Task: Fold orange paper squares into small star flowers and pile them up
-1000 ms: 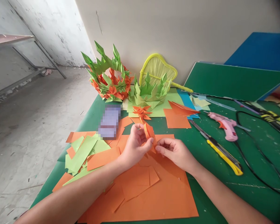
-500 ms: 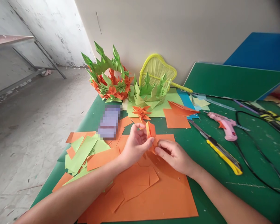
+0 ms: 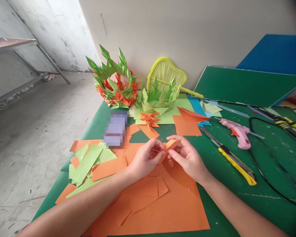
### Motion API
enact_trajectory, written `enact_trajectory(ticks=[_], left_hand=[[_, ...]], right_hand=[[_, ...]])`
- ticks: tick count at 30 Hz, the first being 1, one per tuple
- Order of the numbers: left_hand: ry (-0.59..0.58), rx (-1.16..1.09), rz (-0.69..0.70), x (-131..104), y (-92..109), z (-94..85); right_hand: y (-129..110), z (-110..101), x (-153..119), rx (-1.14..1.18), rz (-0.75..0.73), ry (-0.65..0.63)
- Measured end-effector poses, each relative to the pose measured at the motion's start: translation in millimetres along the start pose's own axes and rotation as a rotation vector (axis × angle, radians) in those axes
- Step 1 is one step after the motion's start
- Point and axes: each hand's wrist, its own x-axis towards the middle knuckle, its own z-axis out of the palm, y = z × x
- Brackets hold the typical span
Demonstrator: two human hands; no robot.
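Observation:
Between my two hands is a small folded piece of orange paper (image 3: 171, 144), held above a large orange sheet (image 3: 177, 210). My left hand (image 3: 148, 156) pinches its near left end between thumb and fingers. On the other side, my right hand (image 3: 186, 156) grips the upper right end, thumb in front and fingers behind. Part of the paper is hidden by the fingers. Just beyond my hands lies an orange folded paper flower (image 3: 150, 119). Loose cut pieces of orange paper (image 3: 148, 191) rest on the sheet under my wrists.
Green and orange paper strips (image 3: 88, 159) pile up at left, beside a blurred-out rectangle (image 3: 115, 128). Behind stand an orange-green paper crown (image 3: 118, 95) and a green one (image 3: 159, 102). At right lie a yellow cutter knife (image 3: 234, 164) and a pink glue gun (image 3: 236, 131) with its cord.
The folded orange paper has turned from upright to slanting toward the right. My right hand has risen to its upper end, while my left hand has shifted slightly and closed around the lower end.

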Motion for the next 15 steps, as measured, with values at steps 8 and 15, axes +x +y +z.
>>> enact_trajectory(ticks=[8, 15], left_hand=[[0.013, -0.085, -0.042, -0.4, -2.8, 1.0], [-0.028, -0.209, -0.19, -0.2, 4.4, -0.5]], right_hand=[[-1.0, 1.1, 0.2, 0.042, 0.01, 0.024], [1.0, 2.8, -1.1, -0.037, -0.047, 0.084]])
